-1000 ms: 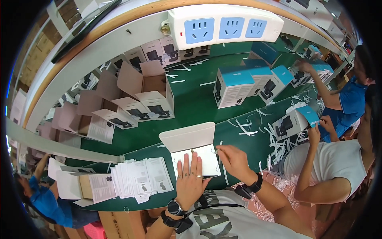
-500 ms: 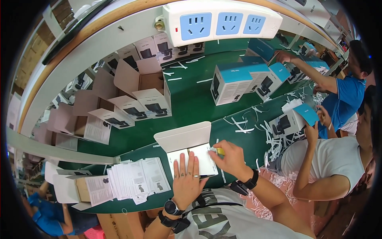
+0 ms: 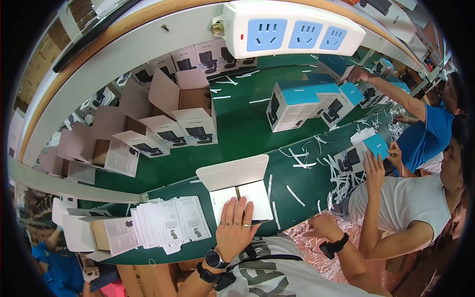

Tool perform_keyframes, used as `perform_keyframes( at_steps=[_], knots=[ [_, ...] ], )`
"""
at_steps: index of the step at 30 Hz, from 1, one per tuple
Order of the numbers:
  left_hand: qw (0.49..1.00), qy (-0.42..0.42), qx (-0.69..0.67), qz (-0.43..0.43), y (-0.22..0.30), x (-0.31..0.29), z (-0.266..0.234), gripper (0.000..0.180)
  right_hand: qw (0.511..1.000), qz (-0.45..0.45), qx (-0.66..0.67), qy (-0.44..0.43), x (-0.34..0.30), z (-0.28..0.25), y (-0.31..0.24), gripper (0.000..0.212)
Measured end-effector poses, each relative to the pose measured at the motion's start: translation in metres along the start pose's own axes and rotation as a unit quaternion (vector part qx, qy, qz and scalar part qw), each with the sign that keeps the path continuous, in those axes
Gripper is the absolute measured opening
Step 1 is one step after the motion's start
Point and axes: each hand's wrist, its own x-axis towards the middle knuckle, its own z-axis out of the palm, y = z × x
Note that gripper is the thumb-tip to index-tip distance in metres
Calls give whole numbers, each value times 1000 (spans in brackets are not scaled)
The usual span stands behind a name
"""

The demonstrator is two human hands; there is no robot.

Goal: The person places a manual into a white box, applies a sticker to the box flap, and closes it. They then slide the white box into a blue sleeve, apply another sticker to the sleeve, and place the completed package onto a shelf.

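A white carton (image 3: pixel 253 198) lies on the bench in front of me, its long lid raised at the far side and its top flaps folded in to a middle seam. My left hand (image 3: pixel 235 225) is spread flat over the near part of those flaps, holding nothing. Off to the right, past the bench's near edge, my right hand (image 3: pixel 326 227) has its fingers curled; whatever they hold is hidden. To the left of the carton is a spread of printed white leaflets (image 3: pixel 170 222).
Open cartons (image 3: pixel 195 116) stand in a row at the left. Blue-topped boxes (image 3: pixel 297 104) are farther back, with paper strips (image 3: pixel 297 161) scattered nearby. A white power strip (image 3: pixel 297 29) hangs from the shelf edge. At right, a co-worker handles a blue-lidded box (image 3: pixel 350 159).
My right hand, which held a small yellow object at the carton's right side, has drawn away to the right and down. A white strip now lies beside the carton. The view shifted slightly.
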Motion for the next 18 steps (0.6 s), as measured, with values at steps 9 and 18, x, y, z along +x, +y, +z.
perform_keyframes(
  at_steps=[9,18],
  knots=[
    [996,-48,74,34,2,-13,-15,55,887,-284,195,308,104,-42,-189,15],
    [996,-68,26,49,-14,-32,-6,46,874,-335,140,324,146,-8,-228,14]
  ],
)
